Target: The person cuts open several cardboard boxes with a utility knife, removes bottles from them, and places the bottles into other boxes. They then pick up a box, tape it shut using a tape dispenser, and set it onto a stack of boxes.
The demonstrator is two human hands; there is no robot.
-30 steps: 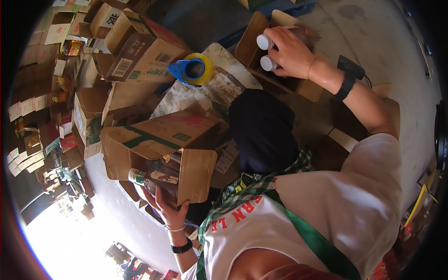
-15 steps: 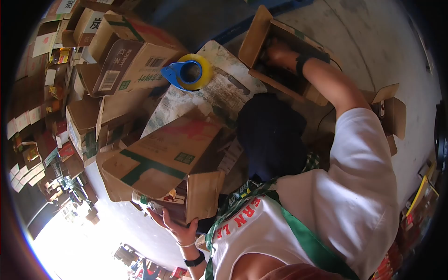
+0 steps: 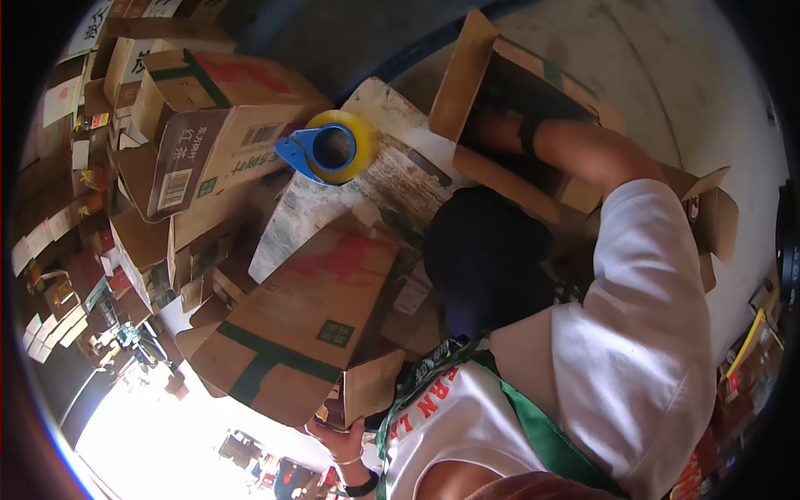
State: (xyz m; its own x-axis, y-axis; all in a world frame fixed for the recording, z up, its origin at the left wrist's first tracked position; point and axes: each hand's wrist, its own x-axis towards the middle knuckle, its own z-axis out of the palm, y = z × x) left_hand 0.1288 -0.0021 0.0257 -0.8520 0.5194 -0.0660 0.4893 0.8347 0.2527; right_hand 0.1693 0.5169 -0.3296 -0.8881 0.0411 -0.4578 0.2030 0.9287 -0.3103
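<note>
Your left hand (image 3: 337,443) touches the near-left carton (image 3: 302,308) at its near, open end; long axis runs far-right. Left fingers' grip: cannot tell. Your right hand (image 3: 497,132) is inside the far-right carton (image 3: 461,79), fingers hidden.

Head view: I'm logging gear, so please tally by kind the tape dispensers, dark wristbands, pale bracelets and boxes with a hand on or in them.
Tape dispenser: 1
Dark wristbands, right wristband and left wristband: 2
Pale bracelet: 1
Boxes in use, left box and right box: 2
Total: 6
</note>
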